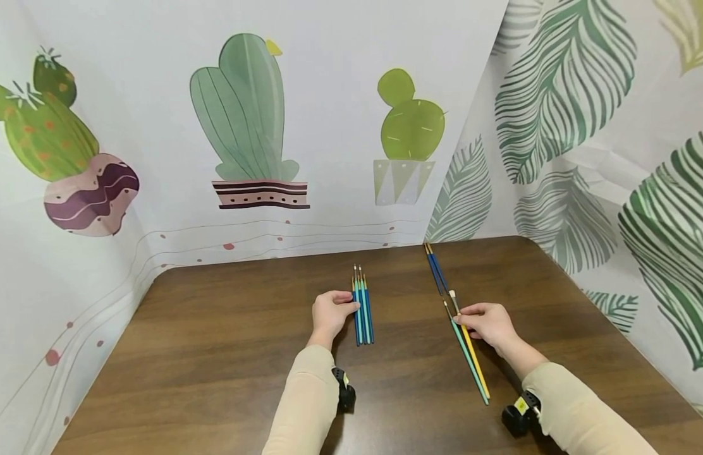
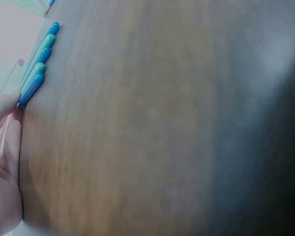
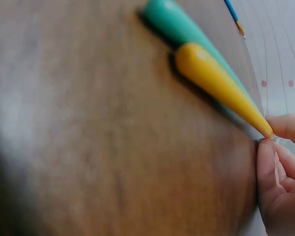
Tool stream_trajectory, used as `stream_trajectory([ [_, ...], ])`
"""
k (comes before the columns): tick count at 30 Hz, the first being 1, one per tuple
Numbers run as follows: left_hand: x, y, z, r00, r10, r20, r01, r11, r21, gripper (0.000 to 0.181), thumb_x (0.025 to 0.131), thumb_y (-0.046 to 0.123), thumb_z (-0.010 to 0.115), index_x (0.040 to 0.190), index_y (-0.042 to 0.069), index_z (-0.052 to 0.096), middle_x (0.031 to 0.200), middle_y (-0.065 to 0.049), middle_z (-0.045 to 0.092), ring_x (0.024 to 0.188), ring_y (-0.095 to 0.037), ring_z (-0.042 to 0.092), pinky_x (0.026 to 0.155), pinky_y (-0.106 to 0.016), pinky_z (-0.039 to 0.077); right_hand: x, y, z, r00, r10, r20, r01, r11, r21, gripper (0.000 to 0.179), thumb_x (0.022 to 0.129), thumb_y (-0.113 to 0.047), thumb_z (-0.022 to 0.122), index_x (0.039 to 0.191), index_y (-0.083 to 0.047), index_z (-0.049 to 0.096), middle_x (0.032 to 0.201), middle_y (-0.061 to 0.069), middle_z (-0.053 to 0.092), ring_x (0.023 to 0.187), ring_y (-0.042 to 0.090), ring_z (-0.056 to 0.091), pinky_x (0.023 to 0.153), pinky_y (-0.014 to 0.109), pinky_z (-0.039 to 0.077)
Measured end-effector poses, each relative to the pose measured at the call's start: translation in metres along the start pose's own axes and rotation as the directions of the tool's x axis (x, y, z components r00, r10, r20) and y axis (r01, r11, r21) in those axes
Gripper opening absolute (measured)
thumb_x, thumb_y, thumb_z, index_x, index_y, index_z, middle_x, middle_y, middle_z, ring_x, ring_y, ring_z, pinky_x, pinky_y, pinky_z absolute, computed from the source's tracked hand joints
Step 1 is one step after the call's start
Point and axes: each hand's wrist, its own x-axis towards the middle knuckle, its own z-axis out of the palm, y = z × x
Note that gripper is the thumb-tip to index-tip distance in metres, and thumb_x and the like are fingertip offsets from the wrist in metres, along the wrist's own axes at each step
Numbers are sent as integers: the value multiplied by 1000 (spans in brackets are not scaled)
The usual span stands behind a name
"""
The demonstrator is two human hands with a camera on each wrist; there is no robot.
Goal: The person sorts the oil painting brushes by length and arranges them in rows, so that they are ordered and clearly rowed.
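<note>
While the right hand (image 1: 490,322) pinches a yellow paintbrush (image 1: 475,360) on the right side of the table (image 1: 215,354), a green paintbrush (image 1: 469,360) lies just beside it. Farther in, near the middle, the left hand (image 1: 330,313) holds a row of blue and green paintbrushes (image 1: 363,319). Two blue paintbrushes (image 1: 437,265) lie by the far edge.

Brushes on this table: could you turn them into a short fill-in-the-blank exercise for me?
1. The left hand touches the brush row, which contains ____ brushes.
2. The yellow brush is held by the ____ hand.
3. The far pair of brushes, near the table's back edge, has ____ handles.

Missing words: five; right; blue.
</note>
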Motion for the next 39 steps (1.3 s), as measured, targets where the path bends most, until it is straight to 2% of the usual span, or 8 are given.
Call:
stream_trajectory([
  [8,2,-1,0,1000,10,-2,-10,1000,-6,24,77,12,78,99,3,72,97,-11,73,91,-21,69,82,-35,54,-2,-3,0,999,-37,4,37,999,-16,40,77,-14,76,104,12,64,85,12,72,67,8,63,59,26,56],
  [18,2,-3,1,1000,5,-2,-5,1000,1,24,77,12,78,99,4,72,97,-10,73,90,-20,69,81,-34,55,0,-2,-1,999,-33,15,33,999,-15,40,78,-16,76,105,11,64,82,7,72,67,10,64,60,27,56],
  [32,0,-1,2,1000,9,9,-8,1000,-22,26,77,10,78,100,2,71,99,-13,72,91,-23,70,82,-35,55,-2,-7,-5,999,27,22,-28,999,41,41,88,-23,66,112,10,62,84,4,70,72,10,64,61,27,57],
  [39,0,-2,1,1000,6,7,-6,1000,-26,26,76,10,78,100,1,71,98,-13,72,90,-23,71,81,-35,56,3,-12,-4,1000,15,8,-16,998,55,40,91,-23,61,113,11,60,82,1,68,70,7,63,60,25,56],
])
